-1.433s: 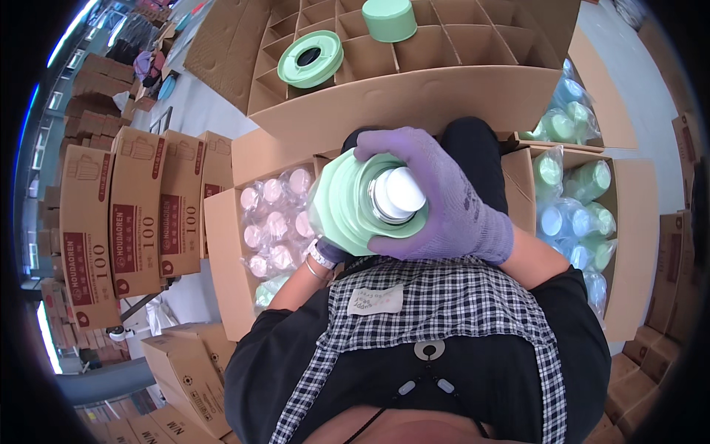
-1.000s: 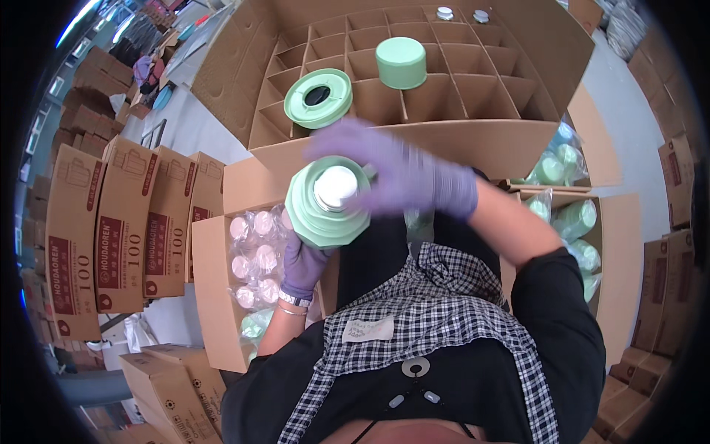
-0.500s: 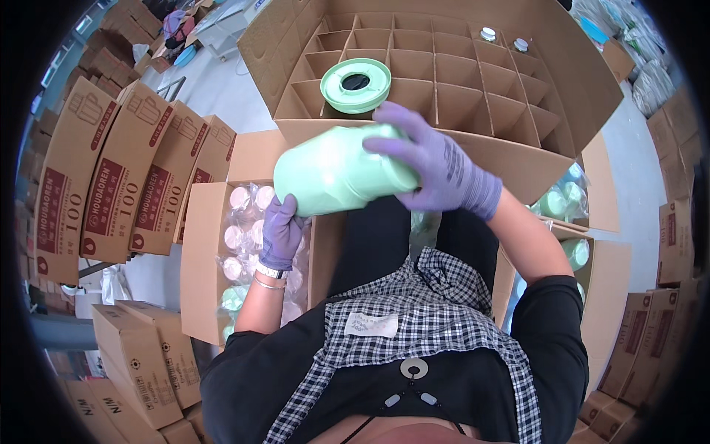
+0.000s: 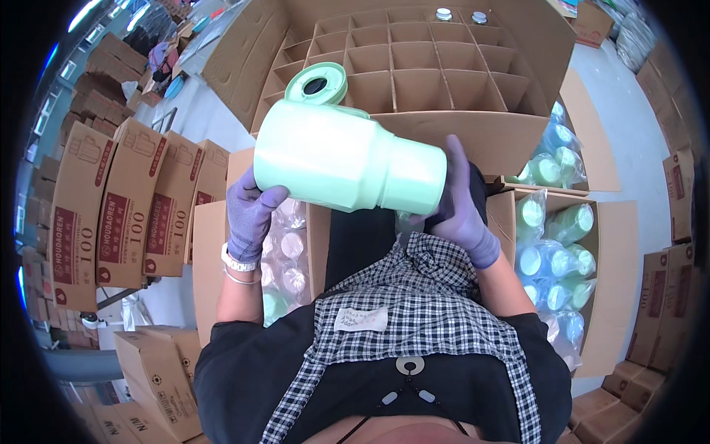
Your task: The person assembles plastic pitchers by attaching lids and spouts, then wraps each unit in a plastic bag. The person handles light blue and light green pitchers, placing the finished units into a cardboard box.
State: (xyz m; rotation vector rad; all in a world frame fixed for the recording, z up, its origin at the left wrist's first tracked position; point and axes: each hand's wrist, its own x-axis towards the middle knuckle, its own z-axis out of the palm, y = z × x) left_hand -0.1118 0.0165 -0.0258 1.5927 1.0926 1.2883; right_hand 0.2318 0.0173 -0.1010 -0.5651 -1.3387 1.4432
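Observation:
A mint-green tumbler lies nearly level across my hands, its wide end to the left and its narrow end to the right. My left hand, in a purple glove, grips the wide end from below, thumb along its side. At the narrow end, my gloved right hand has its fingers stretched out and its palm beside the end; whether it touches is hard to see. Just behind the tumbler, a green ring-shaped lid with a dark centre rests on the near edge of the divided carton.
Two small silver-topped pieces sit on the dividers at the back. An open box at left holds bagged pink cups; one at right holds bagged green and blue cups. Printed cartons stand far left.
The tumbler has swung to lie more level. My right hand has turned from gripping over its narrow end to beside and below that end; my left hand has moved up and left.

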